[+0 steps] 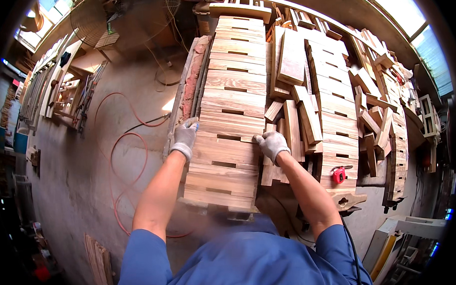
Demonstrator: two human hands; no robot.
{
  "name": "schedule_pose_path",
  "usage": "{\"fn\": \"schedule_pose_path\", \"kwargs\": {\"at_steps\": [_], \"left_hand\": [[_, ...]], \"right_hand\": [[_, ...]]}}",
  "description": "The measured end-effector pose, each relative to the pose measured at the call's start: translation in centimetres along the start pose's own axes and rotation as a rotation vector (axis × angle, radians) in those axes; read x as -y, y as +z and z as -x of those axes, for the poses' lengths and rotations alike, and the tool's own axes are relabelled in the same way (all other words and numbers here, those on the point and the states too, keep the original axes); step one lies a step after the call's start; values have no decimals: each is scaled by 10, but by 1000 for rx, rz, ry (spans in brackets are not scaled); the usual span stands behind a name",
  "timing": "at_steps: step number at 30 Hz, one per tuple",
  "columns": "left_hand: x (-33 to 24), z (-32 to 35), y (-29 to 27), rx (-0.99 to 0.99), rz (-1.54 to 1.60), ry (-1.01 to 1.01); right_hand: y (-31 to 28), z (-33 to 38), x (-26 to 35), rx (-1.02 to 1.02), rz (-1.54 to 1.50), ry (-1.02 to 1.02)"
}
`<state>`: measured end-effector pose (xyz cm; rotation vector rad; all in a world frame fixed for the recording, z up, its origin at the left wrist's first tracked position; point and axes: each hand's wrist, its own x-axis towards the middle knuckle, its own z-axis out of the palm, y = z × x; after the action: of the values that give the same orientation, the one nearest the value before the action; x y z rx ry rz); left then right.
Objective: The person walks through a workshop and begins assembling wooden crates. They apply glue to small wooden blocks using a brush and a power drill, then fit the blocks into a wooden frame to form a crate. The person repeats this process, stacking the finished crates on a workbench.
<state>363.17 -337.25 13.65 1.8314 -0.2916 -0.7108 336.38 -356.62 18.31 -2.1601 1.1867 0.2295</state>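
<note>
A long row of slotted wooden boards lies side by side in front of me, each with a dark rectangular notch. My left hand, in a pale work glove, is closed at the left end of one slotted wooden board in the near half of the row. At the opposite end, my right hand, also gloved, has its fingers curled against the right edge. Both sets of fingertips are partly hidden.
A second row of notched boards runs parallel on the right, with loose wood blocks between. A red tape measure sits on it. An orange hose loops over the floor at left. A large fan stands at the far left.
</note>
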Motion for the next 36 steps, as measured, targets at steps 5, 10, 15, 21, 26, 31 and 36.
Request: {"fn": "schedule_pose_path", "kwargs": {"at_steps": [5, 10, 15, 21, 26, 31, 36], "left_hand": [[-16, 11, -4, -35, -107, 37], [41, -6, -18, 46, 430, -145], [-10, 65, -24, -89, -63, -20], [42, 151, -86, -493, -27, 153], [111, 257, -119, -847, 59, 48], [208, 405, -98, -1068, 31, -274], [281, 556, -17, -857, 66, -816]], "right_hand": [[1, -8, -1, 26, 16, -23], [33, -38, -18, -66, 239, -158], [15, -19, -25, -194, 167, -126], [25, -6, 0, -524, 423, -714], [41, -35, -21, -417, 441, -715], [39, -37, -18, -402, 452, -740], [32, -2, -3, -389, 440, -855]]}}
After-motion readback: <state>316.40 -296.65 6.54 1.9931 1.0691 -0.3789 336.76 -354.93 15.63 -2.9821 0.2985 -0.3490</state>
